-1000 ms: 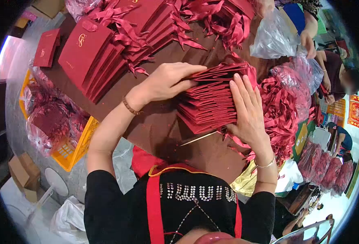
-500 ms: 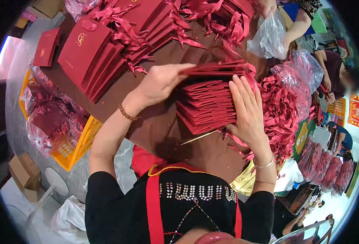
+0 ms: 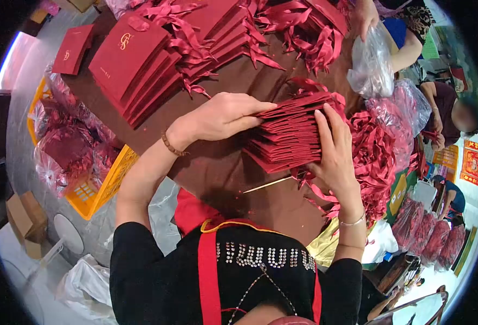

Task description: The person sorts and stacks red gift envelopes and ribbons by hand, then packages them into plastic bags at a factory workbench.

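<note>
Fingers (image 3: 252,111) of the left hand (image 3: 223,116), which a moment ago held the top layers lifted, now clamp the left edge of the stack (image 3: 290,138) mid-counter (image 3: 223,168), squaring it, while the right hand (image 3: 336,157), spread flat, braces its right side.

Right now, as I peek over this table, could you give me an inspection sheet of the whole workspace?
Surface: brown table, largely covered.
Job's things: stack of folded red bags, held between both hands.
Clutter: rows of red bags with gold logos, ribbon heap, thin stick, clear plastic bag held by another person's hand.
Hands: left hand grips the stack's top edge; right hand pressed flat against its side.
Cables: nothing seen.
Surroundings: yellow crate, cardboard boxes, other people at work on the right.
</note>
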Motion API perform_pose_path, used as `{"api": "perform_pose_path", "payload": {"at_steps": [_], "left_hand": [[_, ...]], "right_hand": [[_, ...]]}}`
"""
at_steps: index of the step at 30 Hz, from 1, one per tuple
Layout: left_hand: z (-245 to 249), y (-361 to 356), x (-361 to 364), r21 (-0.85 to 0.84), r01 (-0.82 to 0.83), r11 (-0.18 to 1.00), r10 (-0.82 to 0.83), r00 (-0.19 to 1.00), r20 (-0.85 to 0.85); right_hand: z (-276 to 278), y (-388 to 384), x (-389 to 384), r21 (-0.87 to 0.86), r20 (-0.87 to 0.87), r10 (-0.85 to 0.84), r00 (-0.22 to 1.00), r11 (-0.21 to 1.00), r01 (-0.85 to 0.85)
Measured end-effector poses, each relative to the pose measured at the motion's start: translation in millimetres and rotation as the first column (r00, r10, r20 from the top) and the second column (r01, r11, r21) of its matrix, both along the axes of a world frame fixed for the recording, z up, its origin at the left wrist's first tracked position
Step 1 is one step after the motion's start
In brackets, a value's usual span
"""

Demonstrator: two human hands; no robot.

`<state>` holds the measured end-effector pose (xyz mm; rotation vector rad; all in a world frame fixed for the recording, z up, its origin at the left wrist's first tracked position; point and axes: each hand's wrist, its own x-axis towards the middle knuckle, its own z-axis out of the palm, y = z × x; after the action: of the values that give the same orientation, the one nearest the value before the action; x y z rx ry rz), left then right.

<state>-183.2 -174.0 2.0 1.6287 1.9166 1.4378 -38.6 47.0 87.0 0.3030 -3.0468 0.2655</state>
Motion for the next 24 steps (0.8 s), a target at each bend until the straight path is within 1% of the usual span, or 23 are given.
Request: {"api": "perform_pose_path", "payload": {"at_steps": [1, 2, 3, 5, 9, 11, 12, 15, 16, 20, 22, 23, 24], "left_hand": [[-3, -2, -2, 0.040, 0.057, 0.998, -0.059, 0.996, 0.065], [-2, -5, 0, 0.016, 0.078, 0.997, -0.080, 0.987, 0.140], [-4, -4, 5, 0.066, 0.040, 0.997, -0.046, 0.995, 0.092], [-5, 0, 10, 0.059, -0.021, 0.998, 0.016, 0.996, 0.082], [-14, 6, 9, 0.053, -0.031, 0.998, 0.022, 0.988, 0.152], [-11, 7, 9, 0.065, -0.062, 0.996, 0.056, 0.995, 0.076], [-12, 9, 9, 0.115, -0.066, 0.991, 0.056, 0.994, 0.090], [-16, 10, 7, 0.110, -0.079, 0.991, 0.068, 0.993, 0.098], [-14, 11, 8, 0.144, -0.092, 0.985, 0.082, 0.994, 0.078], [-13, 15, 10, 0.127, -0.122, 0.984, 0.118, 0.992, 0.043], [-14, 16, 12, 0.190, -0.193, 0.963, 0.198, 0.980, -0.007], [-15, 17, 14, 0.188, -0.192, 0.963, 0.196, 0.981, -0.004], [-16, 18, 16, 0.194, -0.233, 0.953, 0.249, 0.967, -0.058]], "right_hand": [[1, 1, -1, -0.009, 0.002, -0.001, 1.000, 1.000, 0.001], [3, 2, -2, -0.001, 0.032, 0.004, 0.999, 1.000, -0.004], [4, 2, -4, 0.003, 0.031, 0.006, 1.000, 1.000, -0.006], [4, 1, -4, 0.006, 0.033, 0.014, 0.999, 1.000, -0.014], [4, 0, -3, 0.045, 0.061, -0.014, 0.998, 0.999, 0.011], [5, 1, -2, 0.043, 0.062, -0.011, 0.998, 0.999, 0.008], [5, 1, -3, 0.041, 0.065, -0.006, 0.998, 0.999, 0.004], [4, 2, -3, 0.029, 0.068, 0.000, 0.998, 1.000, -0.002], [4, 2, -3, 0.028, 0.068, 0.001, 0.998, 1.000, -0.003], [3, 3, -3, 0.006, 0.065, 0.000, 0.998, 1.000, 0.000], [2, 3, -2, -0.011, 0.073, -0.011, 0.997, 1.000, 0.012], [2, 3, -2, 0.001, 0.063, 0.003, 0.998, 1.000, -0.003], [2, 3, -2, 0.013, 0.054, 0.019, 0.998, 1.000, -0.020]]}}
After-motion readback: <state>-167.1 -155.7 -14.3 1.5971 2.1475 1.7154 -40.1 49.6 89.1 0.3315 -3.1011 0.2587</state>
